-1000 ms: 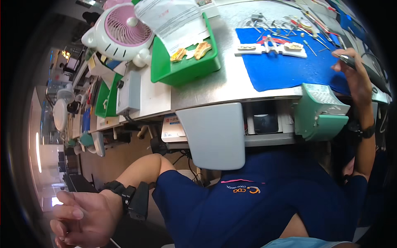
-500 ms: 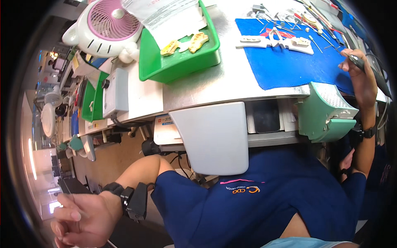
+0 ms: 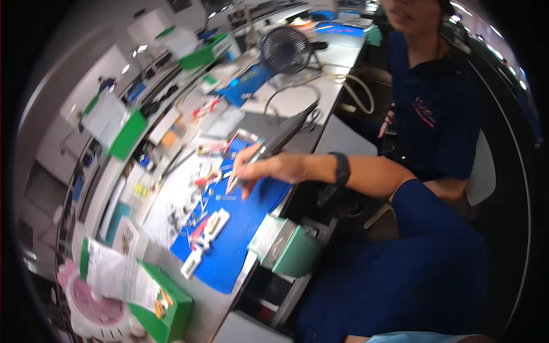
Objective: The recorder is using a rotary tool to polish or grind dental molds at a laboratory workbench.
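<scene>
Over the blue cloth (image 3: 237, 240) I see the dark pen-shaped tool (image 3: 282, 137), probably stiff, fairly light, perhaps slippery, which the right hand (image 3: 275, 168) pinches near its narrow front, seemingly the best grip, the left hand being out of view.

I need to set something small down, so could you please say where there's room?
There is bare blue mat between the white dental-model holder and mint-green bench unit, and bare steel bench between the mat and the nearest green tray. The mat's far side is crowded with small tools; the right hand holds a handpiece over the mat.
</scene>
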A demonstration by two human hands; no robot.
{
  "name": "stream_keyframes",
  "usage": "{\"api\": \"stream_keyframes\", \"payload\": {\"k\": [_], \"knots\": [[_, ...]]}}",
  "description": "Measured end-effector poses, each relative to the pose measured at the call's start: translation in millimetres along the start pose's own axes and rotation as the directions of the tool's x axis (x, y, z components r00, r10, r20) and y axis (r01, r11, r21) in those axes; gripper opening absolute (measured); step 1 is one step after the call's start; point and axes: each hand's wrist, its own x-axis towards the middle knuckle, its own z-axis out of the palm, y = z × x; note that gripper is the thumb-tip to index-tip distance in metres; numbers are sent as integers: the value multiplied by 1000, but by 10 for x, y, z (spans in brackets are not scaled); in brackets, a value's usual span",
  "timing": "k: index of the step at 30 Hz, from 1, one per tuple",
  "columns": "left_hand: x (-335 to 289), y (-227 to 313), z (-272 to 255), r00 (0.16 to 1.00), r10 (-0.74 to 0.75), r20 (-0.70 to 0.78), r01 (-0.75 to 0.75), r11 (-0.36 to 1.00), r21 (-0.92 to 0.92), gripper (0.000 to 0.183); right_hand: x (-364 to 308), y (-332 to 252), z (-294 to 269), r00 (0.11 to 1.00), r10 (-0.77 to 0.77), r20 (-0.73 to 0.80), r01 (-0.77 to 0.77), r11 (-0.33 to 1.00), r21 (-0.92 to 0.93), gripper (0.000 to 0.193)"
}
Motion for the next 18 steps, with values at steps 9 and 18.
{"api": "stream_keyframes", "payload": {"k": [9,18], "knots": [[56,3,100,989,-22,146,32,997,-66,10,-34,-39,16,998,-55,40,55,998,-10,33],[206,142,-41,949,-25,315,59,994,-96,9,-36,-64,-26,995,-95,34,94,995,9,34]]}}
